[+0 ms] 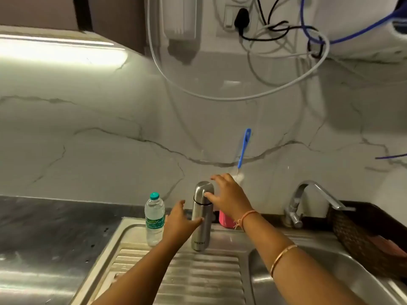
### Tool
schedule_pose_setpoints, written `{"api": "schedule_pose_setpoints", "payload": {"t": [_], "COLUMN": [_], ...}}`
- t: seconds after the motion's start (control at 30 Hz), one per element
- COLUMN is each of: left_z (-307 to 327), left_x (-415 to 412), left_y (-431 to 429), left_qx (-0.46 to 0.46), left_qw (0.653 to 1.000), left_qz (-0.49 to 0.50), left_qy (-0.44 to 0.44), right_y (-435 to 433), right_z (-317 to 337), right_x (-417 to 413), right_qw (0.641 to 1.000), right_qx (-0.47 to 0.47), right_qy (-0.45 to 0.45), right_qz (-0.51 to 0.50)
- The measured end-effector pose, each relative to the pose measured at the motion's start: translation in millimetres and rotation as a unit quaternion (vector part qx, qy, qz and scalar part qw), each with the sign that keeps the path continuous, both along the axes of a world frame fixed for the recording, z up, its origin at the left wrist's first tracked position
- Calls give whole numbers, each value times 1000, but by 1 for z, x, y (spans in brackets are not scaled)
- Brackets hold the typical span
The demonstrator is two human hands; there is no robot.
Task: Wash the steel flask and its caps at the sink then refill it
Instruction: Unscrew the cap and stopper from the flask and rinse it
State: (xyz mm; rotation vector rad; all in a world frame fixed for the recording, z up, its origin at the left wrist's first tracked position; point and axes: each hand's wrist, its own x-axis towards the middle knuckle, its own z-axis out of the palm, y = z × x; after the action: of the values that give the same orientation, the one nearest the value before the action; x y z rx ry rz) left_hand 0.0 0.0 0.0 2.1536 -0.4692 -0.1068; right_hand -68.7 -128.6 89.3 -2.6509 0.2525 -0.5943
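The steel flask (201,227) stands upright at the back of the ribbed drainboard (198,274), with its steel cap (203,190) on top. My left hand (178,221) is beside the flask's body on its left, fingers relaxed and thumb tip touching the steel. My right hand (229,199) hovers at the cap from the right, fingers spread and thumb against the cap's side. Neither hand is wrapped round the flask. No inner cap shows.
A plastic water bottle (154,219) with a teal lid stands left of the flask. A pink container (224,220) and a blue bottle brush (244,148) are behind my right hand. The tap (308,194) stands over the sink basin (319,271); a woven basket (356,238) sits far right.
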Motion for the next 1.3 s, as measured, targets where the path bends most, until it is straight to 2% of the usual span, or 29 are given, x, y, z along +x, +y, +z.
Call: {"api": "schedule_pose_setpoints", "payload": {"t": [0.07,0.23,0.53,0.83,0.93,1.03,1.3], "left_z": [-4,-16,-20,-24,-16,-13,-21], "left_x": [10,31,41,16,-4,-27,-63], "left_y": [-6,-24,-43,-25,-11,7,40], "left_qx": [-6,-28,-80,-146,-176,-197,-141], "left_qw": [1000,997,997,986,981,979,987], "left_qz": [6,1,-7,26,40,22,-8], "left_qy": [23,67,-10,-71,-67,-52,-72], "right_y": [-2,-6,-7,16,27,39,62], "right_z": [-4,-20,-29,-9,3,10,5], "right_x": [13,37,52,22,5,-13,-51], "right_qw": [998,993,993,995,994,993,987], "right_qx": [45,91,92,98,105,99,88], "right_qy": [18,46,37,17,21,63,131], "right_qz": [-26,-55,-64,-29,-3,18,39]}}
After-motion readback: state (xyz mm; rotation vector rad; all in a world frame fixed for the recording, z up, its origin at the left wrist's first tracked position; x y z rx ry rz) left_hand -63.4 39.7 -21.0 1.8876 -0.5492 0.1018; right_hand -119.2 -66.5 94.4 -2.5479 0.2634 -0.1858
